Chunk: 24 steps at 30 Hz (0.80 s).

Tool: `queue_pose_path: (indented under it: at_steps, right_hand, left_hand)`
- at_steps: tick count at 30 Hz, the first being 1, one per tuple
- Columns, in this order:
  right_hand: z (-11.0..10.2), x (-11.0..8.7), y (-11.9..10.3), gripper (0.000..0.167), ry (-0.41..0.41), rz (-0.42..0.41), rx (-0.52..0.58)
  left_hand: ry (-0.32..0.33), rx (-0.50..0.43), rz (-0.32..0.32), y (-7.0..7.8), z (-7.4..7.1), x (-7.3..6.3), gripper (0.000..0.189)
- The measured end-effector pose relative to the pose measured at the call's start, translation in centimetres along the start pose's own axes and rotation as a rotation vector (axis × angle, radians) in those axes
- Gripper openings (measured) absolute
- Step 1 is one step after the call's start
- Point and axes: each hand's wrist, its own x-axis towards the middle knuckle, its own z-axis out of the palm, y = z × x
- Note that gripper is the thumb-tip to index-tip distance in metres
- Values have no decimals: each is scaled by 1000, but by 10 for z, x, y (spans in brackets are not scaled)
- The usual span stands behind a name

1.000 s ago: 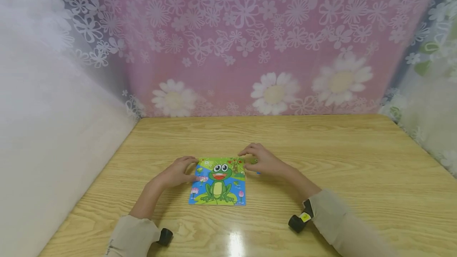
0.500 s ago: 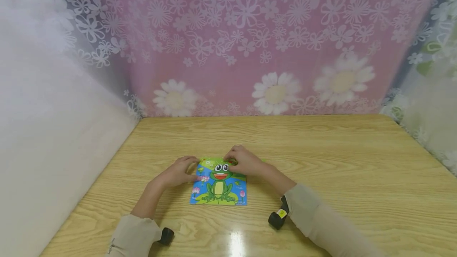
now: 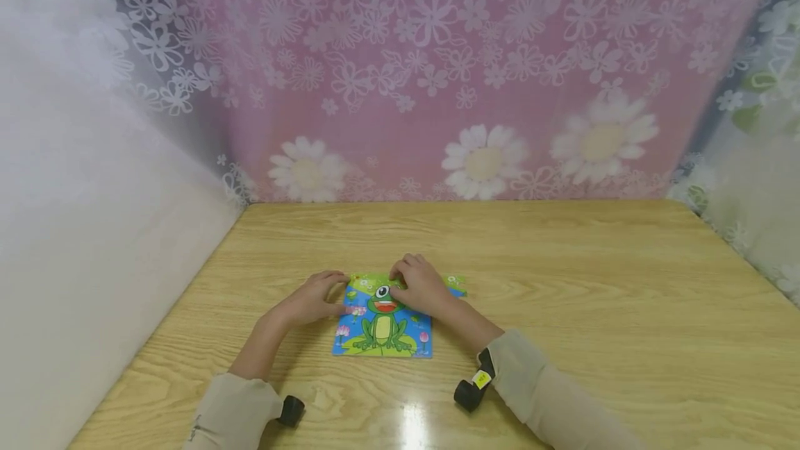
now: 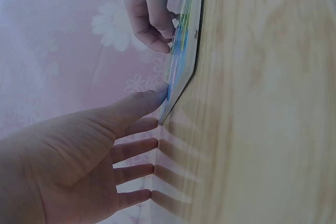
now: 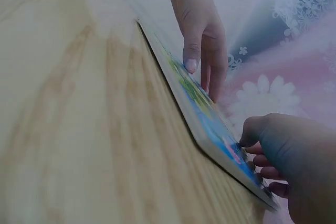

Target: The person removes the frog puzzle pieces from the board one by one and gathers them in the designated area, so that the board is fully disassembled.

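A square frog picture board (image 3: pixel 381 332) lies flat on the wooden table, its thin edge showing in both wrist views. My left hand (image 3: pixel 309 301) is at its left side. The left wrist view shows the left thumb (image 4: pixel 149 96) touching the board's edge and the other fingers straight, their tips near the tabletop. My right hand (image 3: pixel 421 288) bends over the upper right part and covers one frog eye and the tree. Its thumb (image 5: pixel 254 129) touches the picture in the right wrist view. Whether it pinches anything is hidden. Beyond it lies a green-and-blue printed piece (image 3: pixel 458 285), partly covered.
The wooden table (image 3: pixel 594 283) stretches around the board on all sides. Pink flowered cloth (image 3: pixel 400 103) hangs along its back edge, with pale cloth (image 3: pixel 112 228) at the left. Black wrist cameras (image 3: pixel 469 394) hang under both sleeves.
My right hand has moved left from the board's right edge to over the frog's eye, uncovering more of the printed piece at the right. My left hand has stayed in place.
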Motion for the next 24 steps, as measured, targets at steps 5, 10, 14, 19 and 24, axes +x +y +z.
queue_pose_path:
  at_steps: [5, 10, 14, 19, 24]
  right_hand:
    - [1, 0, 1, 14, 21, 1, 36]
    - [1, -2, 3, 14, 17, 15, 73]
    - [0, -3, 3, 15, 20, 12, 117]
    - [-2, -2, 4, 17, 11, -8, 160]
    - [-4, -2, 8, 20, -25, -42, 148]
  left_hand:
    - [2, 9, -5, -1, 0, 1, 63]
    - [-4, 8, 0, 1, -1, 0, 63]
    - [-3, 4, -5, 2, -1, -1, 62]
    - [0, -1, -17, 2, -1, 0, 61]
    - [0, 5, -9, 2, -1, 1, 63]
